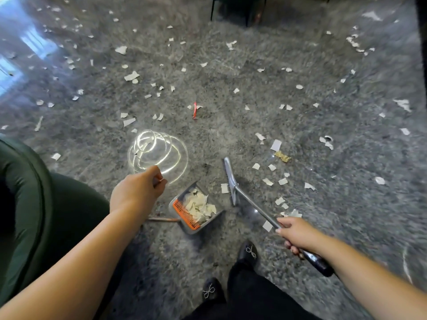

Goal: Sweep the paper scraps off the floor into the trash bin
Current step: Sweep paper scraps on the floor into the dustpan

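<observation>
Several white paper scraps [131, 76] lie scattered across the polished grey stone floor [231, 65]. A grey dustpan [184, 224] with an orange comb edge stands on the floor in front of my feet, holding a heap of scraps. My left hand [138, 192] grips the top of the dustpan's upright handle, which is mostly hidden. My right hand [298, 235] grips the broom's metal handle [254, 207] just above its black grip. The grey broom head [230, 179] rests on the floor just right of the dustpan. No trash bin is in view.
A dark green seat [25, 204] fills the lower left. Black chair legs [212, 10] stand at the top centre. A red scrap [194, 110] and a yellow wrapper [283, 156] lie among the paper. My black shoes [248, 251] stand below the dustpan. A lamp's bright rings reflect on the floor.
</observation>
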Tool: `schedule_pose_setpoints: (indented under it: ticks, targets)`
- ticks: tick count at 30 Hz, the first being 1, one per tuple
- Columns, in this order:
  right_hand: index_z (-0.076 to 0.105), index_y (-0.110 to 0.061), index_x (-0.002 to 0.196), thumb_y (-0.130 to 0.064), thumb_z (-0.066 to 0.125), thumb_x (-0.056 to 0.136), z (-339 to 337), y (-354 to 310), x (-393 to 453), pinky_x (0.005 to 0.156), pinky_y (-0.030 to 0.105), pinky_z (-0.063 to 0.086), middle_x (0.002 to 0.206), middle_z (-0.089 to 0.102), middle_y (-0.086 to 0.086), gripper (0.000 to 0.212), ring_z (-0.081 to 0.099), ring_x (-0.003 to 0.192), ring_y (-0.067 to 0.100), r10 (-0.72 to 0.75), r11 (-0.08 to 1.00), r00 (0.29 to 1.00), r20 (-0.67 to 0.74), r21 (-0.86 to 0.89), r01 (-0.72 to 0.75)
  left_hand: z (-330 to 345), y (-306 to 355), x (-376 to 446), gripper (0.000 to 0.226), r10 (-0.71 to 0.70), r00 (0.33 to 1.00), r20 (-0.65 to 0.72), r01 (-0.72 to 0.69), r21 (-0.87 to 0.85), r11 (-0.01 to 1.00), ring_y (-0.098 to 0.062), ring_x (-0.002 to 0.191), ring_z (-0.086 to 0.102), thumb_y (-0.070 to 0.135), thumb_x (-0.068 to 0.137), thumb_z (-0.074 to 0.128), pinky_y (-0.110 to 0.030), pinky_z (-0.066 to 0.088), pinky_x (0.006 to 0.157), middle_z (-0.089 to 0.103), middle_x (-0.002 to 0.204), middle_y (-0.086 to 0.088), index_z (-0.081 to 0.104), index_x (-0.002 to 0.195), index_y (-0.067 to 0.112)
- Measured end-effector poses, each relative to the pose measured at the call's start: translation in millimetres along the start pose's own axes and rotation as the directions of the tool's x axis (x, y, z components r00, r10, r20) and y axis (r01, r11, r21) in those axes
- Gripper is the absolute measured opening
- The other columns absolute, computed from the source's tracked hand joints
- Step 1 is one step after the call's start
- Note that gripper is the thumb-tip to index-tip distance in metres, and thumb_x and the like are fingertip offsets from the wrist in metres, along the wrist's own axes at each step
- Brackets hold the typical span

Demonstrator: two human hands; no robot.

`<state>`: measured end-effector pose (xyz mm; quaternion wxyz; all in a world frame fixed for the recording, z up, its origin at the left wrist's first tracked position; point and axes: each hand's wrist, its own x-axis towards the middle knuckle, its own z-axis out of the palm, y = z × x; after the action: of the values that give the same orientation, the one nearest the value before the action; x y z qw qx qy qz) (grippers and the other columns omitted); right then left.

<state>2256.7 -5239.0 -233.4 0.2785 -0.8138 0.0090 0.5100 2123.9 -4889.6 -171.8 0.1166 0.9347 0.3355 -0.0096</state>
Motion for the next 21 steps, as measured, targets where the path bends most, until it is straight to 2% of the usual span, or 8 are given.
schedule_pose_setpoints:
  ticks: [3, 6, 12, 15, 19, 21]
  targets:
    - [0.042, -0.015, 0.142, -0.012, 0.049, 0.098, -19, 5, 9, 0.030, 0.012, 0.029, 0.056, 0.046, 0.007, 0.044, 0.037, 0.025, 0.008, 0.021, 1.000, 0.999, -0.038, 0.024, -0.020, -8, 6, 14, 0.017, -0.018, 1.000, 0.001, 0.018, 0.002, 1.000, -0.014, 0.058, 0.052, 0.046, 0.089, 0.061, -0.024, 0.034, 0.049, 0.055, 0.066, 0.015, 0.053, 0.085, 0.032]
    - [0.049, -0.015, 0.135, -0.012, 0.049, 0.097, -36, 6, 20, 0.032, 0.013, 0.030, 0.052, 0.045, 0.007, 0.038, 0.039, 0.027, 0.011, 0.032, 0.999, 0.999, -0.032, 0.046, -0.030, -15, 8, 23, 0.017, -0.056, 0.998, 0.012, 0.056, 0.000, 0.998, -0.015, 0.060, 0.056, 0.046, 0.089, 0.062, -0.027, 0.044, 0.051, 0.061, 0.071, 0.011, 0.055, 0.084, 0.031]
    - [0.052, -0.018, 0.127, -0.011, 0.047, 0.097, -58, 7, 49, 0.035, 0.014, 0.033, 0.049, 0.046, 0.004, 0.031, 0.039, 0.029, 0.012, 0.074, 0.994, 0.997, 0.013, 0.076, -0.075, -26, 11, 42, 0.017, -0.074, 0.997, 0.028, 0.073, 0.049, 0.996, -0.009, 0.058, 0.054, 0.047, 0.088, 0.063, -0.024, 0.039, 0.048, 0.058, 0.067, 0.018, 0.055, 0.082, 0.033]
    - [0.049, -0.017, 0.132, -0.012, 0.048, 0.097, -67, 1, 60, 0.036, 0.014, 0.033, 0.048, 0.046, 0.004, 0.036, 0.039, 0.029, 0.011, 0.090, 0.993, 0.996, 0.016, 0.074, -0.091, -28, 9, 49, 0.017, -0.077, 0.997, 0.020, 0.075, 0.096, 0.993, -0.008, 0.054, 0.052, 0.048, 0.087, 0.064, -0.022, 0.037, 0.046, 0.056, 0.064, 0.015, 0.054, 0.081, 0.035]
    - [0.034, -0.020, 0.147, -0.014, 0.049, 0.098, -76, -4, 70, 0.036, 0.013, 0.032, 0.054, 0.048, 0.006, 0.051, 0.040, 0.029, 0.009, 0.084, 0.996, 0.996, 0.007, 0.031, -0.084, -23, 1, 59, 0.018, -0.106, 0.994, 0.015, 0.105, 0.084, 0.991, -0.011, 0.054, 0.051, 0.051, 0.084, 0.066, -0.024, 0.036, 0.048, 0.056, 0.065, 0.012, 0.057, 0.082, 0.036]
    - [0.036, -0.019, 0.145, -0.014, 0.048, 0.098, -81, -5, 72, 0.036, 0.014, 0.032, 0.054, 0.048, 0.005, 0.049, 0.040, 0.030, 0.009, 0.076, 0.997, 0.997, 0.019, 0.022, -0.076, -16, 2, 65, 0.018, -0.104, 0.994, 0.023, 0.102, 0.073, 0.992, -0.012, 0.054, 0.052, 0.050, 0.083, 0.067, -0.024, 0.037, 0.049, 0.056, 0.064, 0.011, 0.056, 0.080, 0.037]
